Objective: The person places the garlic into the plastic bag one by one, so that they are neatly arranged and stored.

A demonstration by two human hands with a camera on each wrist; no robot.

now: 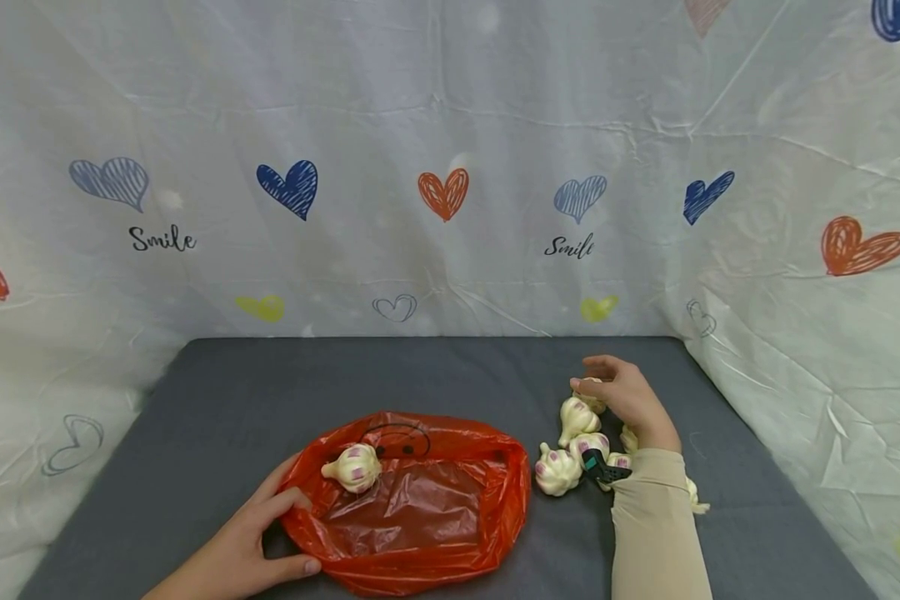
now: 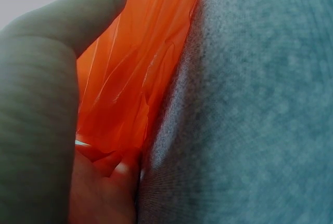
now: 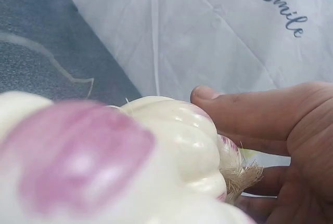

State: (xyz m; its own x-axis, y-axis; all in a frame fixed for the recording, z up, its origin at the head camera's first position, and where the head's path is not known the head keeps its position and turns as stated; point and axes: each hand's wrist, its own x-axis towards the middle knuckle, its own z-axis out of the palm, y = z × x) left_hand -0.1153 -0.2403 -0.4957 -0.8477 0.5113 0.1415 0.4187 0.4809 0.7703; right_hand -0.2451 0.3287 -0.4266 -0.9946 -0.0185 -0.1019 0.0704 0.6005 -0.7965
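Observation:
A red plastic bag (image 1: 438,562) lies with its mouth spread wide. My left hand (image 1: 258,533) grips its left side, the fingers on the rim and the thumb lower down; in the left wrist view, the bag's creased red wall (image 2: 125,78) shows between thumb and fingers. One garlic bulb (image 1: 356,468) sits inside the bag at the left. My right hand (image 1: 633,404) holds the farthest bulb (image 1: 591,395) of a garlic pile, thumb and fingers around it. In the right wrist view this bulb (image 3: 229,151) is partly hidden behind nearer ones.
Several more garlic bulbs (image 1: 558,469) are bunched right of the bag, some partly behind the right wrist. A dark strap with a small device (image 1: 603,471) is on that wrist. The grey table (image 1: 270,375) meets a white curtain (image 1: 495,275) printed with hearts.

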